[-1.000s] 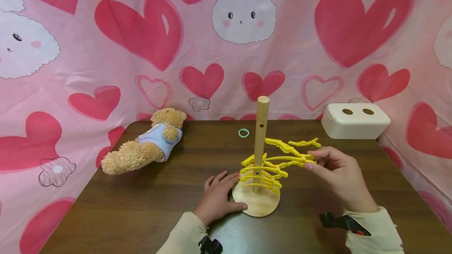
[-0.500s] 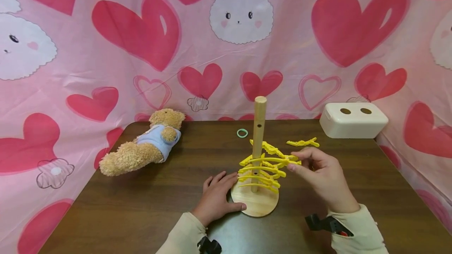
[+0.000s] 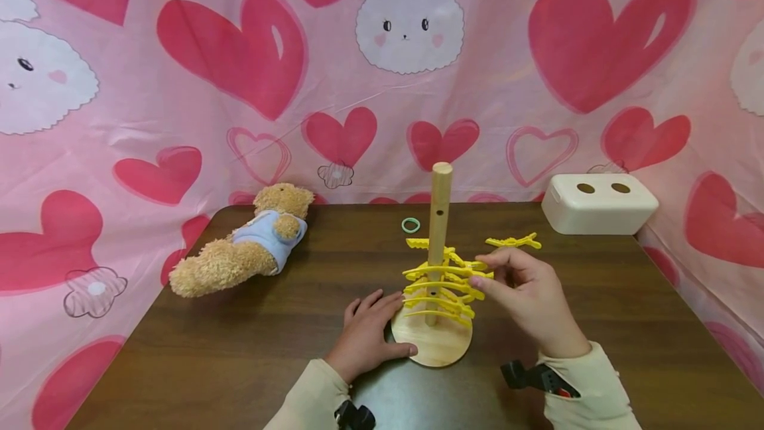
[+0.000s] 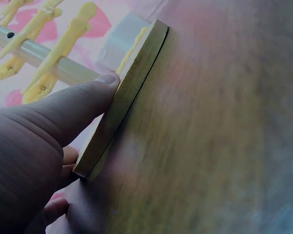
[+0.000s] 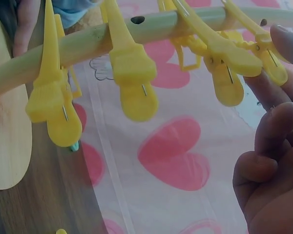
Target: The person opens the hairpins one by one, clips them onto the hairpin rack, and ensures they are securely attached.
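Yellow clip (image 3: 452, 271) pinched in our right hand (image 3: 531, 294), we are holding its arms astride the post (image 3: 440, 217), well inside the table (image 3: 209, 357)'s far edge, while our left hand (image 3: 368, 339), fingers outstretched, is apparently bracing the base (image 3: 438, 349) against tipping.

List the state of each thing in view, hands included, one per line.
Wooden stand: upright on the table
Left hand: touching the stand's round base
Right hand: pinching the uppermost yellow clip
Uppermost yellow clip: held, arms either side of the post
Three lower clips: on the post
Loose yellow clip: lying on the table
Green ring: flat on the table
Teddy bear: lying down
White box: holes facing up
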`<state>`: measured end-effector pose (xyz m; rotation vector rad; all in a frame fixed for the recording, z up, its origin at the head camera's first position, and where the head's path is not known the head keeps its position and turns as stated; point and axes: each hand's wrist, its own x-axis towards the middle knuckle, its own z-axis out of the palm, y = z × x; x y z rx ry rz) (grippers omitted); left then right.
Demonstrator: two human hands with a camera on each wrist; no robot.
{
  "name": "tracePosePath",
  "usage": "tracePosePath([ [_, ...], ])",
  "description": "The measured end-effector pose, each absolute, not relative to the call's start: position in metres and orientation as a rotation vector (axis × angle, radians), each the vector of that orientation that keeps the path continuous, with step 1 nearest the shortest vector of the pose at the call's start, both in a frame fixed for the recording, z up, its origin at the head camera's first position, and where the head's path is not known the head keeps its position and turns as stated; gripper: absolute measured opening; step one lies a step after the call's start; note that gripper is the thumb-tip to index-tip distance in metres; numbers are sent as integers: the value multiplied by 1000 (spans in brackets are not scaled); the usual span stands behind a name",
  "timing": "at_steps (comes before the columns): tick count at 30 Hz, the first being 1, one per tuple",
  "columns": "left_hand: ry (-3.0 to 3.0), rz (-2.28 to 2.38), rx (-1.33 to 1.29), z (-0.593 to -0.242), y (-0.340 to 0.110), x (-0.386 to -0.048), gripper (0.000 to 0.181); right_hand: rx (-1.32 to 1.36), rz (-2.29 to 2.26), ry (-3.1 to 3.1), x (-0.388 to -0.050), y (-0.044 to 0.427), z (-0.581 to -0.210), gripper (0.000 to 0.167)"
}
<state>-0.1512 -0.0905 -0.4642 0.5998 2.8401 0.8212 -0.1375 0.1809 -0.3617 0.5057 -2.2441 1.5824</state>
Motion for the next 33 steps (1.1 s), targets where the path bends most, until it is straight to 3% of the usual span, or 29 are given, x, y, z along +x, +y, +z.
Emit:
tracePosePath([
  [33,2843,816,598,-466,-90,-152,88,507,1637,-2355,-137,185,-362,40],
])
